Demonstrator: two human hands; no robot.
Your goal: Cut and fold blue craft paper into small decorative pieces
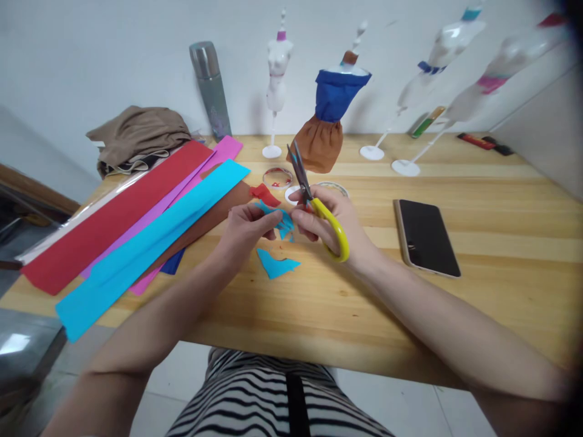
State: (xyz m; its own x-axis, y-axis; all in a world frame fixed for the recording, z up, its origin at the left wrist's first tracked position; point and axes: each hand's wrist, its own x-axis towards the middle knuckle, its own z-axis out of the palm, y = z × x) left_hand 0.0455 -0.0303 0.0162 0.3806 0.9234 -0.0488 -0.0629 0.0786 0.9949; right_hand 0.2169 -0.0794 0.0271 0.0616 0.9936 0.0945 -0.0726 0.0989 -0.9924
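My left hand (249,229) pinches a small, ragged piece of blue crepe paper (285,222) between thumb and fingers. Hooked in my right hand (330,215) is a pair of scissors (334,233) with yellow handles, the blades pointing up and away from me. My right thumb and fingertips are closed close to the blue piece; whether they touch it I cannot tell. A larger blue scrap (276,263) lies on the table just below my hands. Beyond my left fingers rests a red scrap (265,195).
Crepe paper strips in red (122,212), light blue (159,243) and other colours lie at left. Behind stand several white mannequins, one dressed in a blue top (341,94) and brown skirt (319,142). A phone (428,237) lies right; a flask (212,91) stands at the back.
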